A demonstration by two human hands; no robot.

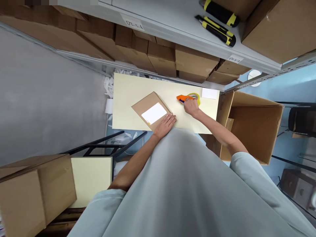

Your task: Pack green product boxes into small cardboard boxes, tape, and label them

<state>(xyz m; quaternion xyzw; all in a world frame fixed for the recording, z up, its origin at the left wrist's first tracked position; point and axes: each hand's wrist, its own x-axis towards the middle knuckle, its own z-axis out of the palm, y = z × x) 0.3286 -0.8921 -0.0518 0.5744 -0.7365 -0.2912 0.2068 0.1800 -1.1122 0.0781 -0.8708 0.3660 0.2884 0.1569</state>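
Observation:
A flat brown cardboard parcel (150, 108) with a white label (154, 113) lies on the pale yellow table (128, 98). My left hand (165, 125) rests flat on the parcel's near right corner, fingers stretched out. My right hand (191, 106) is closed round the handle of an orange tape dispenser (184, 98) with a yellowish tape roll (195, 96), which sits on the table to the right of the parcel.
A white paper slip (209, 93) lies at the table's far right. A large open cardboard box (251, 125) stands to the right. Shelves above hold several brown boxes (192, 61) and two yellow-black utility knives (217, 28). Another box (34, 191) and a small table (91, 177) are at lower left.

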